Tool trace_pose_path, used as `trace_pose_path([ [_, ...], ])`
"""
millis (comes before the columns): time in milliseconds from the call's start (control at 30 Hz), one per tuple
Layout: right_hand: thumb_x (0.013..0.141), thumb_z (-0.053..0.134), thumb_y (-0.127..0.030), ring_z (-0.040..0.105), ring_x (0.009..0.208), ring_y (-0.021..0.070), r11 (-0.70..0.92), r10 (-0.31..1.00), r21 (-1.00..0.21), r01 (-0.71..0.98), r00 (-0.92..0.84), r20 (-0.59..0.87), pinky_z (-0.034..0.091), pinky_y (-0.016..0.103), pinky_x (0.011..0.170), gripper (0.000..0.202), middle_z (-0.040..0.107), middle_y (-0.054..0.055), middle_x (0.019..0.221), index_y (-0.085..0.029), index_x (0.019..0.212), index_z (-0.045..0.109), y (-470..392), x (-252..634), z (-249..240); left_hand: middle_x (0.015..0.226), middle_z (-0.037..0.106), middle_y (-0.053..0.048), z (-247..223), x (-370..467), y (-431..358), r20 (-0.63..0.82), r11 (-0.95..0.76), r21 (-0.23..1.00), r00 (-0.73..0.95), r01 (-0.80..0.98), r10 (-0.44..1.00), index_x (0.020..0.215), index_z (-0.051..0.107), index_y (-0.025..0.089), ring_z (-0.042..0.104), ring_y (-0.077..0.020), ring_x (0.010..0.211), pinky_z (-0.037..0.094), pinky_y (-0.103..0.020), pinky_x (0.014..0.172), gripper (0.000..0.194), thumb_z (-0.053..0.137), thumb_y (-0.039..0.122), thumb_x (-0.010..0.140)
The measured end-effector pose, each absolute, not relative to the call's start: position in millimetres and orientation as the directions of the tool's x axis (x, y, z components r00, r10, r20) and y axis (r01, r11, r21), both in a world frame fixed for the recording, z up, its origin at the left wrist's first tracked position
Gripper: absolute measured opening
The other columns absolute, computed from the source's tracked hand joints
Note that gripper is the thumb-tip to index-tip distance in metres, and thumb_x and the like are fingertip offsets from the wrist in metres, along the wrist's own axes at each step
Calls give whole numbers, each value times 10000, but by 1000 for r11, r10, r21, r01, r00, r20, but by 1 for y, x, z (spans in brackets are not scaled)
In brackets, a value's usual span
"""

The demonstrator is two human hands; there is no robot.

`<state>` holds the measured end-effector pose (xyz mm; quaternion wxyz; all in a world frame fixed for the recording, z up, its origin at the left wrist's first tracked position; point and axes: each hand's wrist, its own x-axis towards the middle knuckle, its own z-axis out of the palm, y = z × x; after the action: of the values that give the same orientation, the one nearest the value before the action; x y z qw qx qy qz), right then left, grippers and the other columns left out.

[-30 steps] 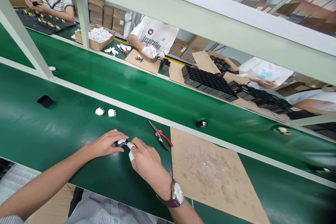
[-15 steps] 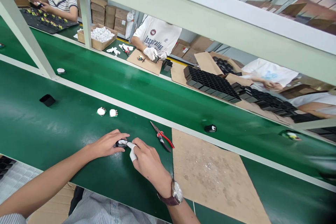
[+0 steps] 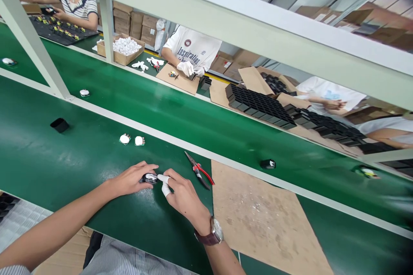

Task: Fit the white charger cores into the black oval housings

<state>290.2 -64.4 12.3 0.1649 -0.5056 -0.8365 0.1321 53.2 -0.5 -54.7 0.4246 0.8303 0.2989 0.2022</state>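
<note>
My left hand (image 3: 134, 178) is closed around a small black plastic case (image 3: 146, 178). Inside the case's open end shows a circuit board with a white top (image 3: 151, 178). My right hand (image 3: 180, 191) wears white finger covers on two digits. One covered fingertip is at the case's open end, and the covered digits are apart with nothing visible between them. Two white-topped circuit boards (image 3: 124, 139) lie beyond my left hand. Red-handled long-nose pliers (image 3: 198, 169) rest to the right of my hands.
A cardboard sheet (image 3: 258, 219) covers the bench at right; an upright black case (image 3: 60, 125) stands at left. Beyond the pale rail, a green conveyor (image 3: 180, 111) carries a black case (image 3: 268, 163) and boards. Co-workers sit across it, near stacked black cases (image 3: 258, 105). A frame beam crosses above.
The right hand's covered digits have shifted slightly at the case's open end. Pieces on the conveyor have moved right, and another has appeared at far left. A co-worker's arm has stretched out leftward.
</note>
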Motion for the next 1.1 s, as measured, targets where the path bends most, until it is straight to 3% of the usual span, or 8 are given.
trace_pose_path([
  [200,917,498,-42,677,850,176,481,875,-350,804,-461,146,501,282,646,263,705,53,1035,-206,945,702,-64,294,18,1256,694,-38,-54,53,-1,62,-447,828,737,339,673,1576,401,352,654,-253,1205,565,-390,1011,685,726,322,973],
  [300,944,473,-60,679,828,177,472,882,-321,821,-437,178,508,284,627,297,706,72,1063,-198,1045,716,-72,301,23,1279,697,-36,-53,53,-2,75,-451,830,734,329,675,1578,384,349,631,-253,1232,551,-404,1028,683,715,327,982],
  [400,942,459,-52,683,825,180,455,890,-281,845,-418,182,521,281,618,346,701,86,1080,-192,1122,720,-79,306,23,1285,684,-46,-52,53,-2,52,-433,831,726,349,685,1585,373,350,649,-257,1198,557,-404,1006,701,719,367,976],
  [533,916,473,-34,680,843,191,458,887,-253,852,-423,183,547,289,644,346,697,95,1085,-187,1089,730,-81,304,17,1332,660,-74,-53,52,-2,35,-415,841,731,347,682,1603,345,354,663,-271,1164,555,-412,1005,799,771,429,931],
  [900,937,477,-37,684,878,182,462,887,-383,800,-419,195,546,278,697,374,711,73,1092,-208,1172,711,-68,297,7,1340,705,-28,-50,54,-1,41,-441,827,745,348,666,1626,295,361,602,-268,1293,543,-417,1039,751,695,351,991],
  [1100,939,490,-37,673,898,185,518,855,-366,774,-489,175,531,283,701,274,712,65,1065,-207,989,700,-61,295,5,1319,723,-26,-53,53,-2,65,-461,823,752,331,656,1640,273,360,602,-262,1266,538,-420,1037,766,691,334,999],
])
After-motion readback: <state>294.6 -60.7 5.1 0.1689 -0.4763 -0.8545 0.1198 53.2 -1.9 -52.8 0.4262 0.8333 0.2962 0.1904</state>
